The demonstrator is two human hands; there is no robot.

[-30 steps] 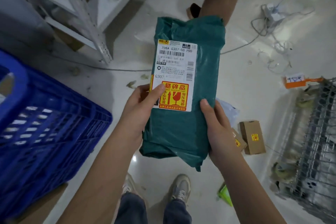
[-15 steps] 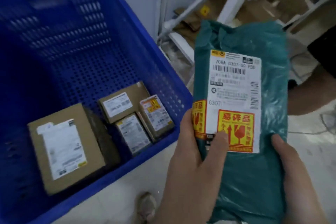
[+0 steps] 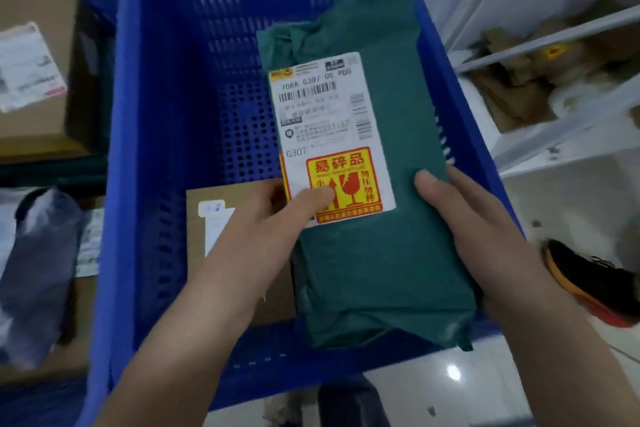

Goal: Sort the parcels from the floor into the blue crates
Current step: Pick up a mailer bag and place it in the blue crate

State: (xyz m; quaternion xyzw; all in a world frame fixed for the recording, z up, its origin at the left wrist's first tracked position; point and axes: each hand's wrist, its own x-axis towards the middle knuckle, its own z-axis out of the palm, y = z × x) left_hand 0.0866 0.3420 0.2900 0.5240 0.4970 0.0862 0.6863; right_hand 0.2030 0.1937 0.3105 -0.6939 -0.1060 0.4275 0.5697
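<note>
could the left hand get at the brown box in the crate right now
Probably not yet. The left hand grips the green parcel, which lies partly over the brown box in the crate. Once it lets go, the box sits just beneath it, uncovered on the left.

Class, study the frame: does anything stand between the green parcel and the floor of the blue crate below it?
Mostly no. The green parcel, gripped by the left hand and right hand, hangs over the blue crate; a cardboard box occupies the near-left floor.

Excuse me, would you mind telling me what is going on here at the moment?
A person is sorting parcels. Both hands, left hand and right hand, grip a dark green plastic mailer bag bearing a white shipping label, over a blue perforated plastic crate. A brown cardboard box already lies inside that crate.
</note>
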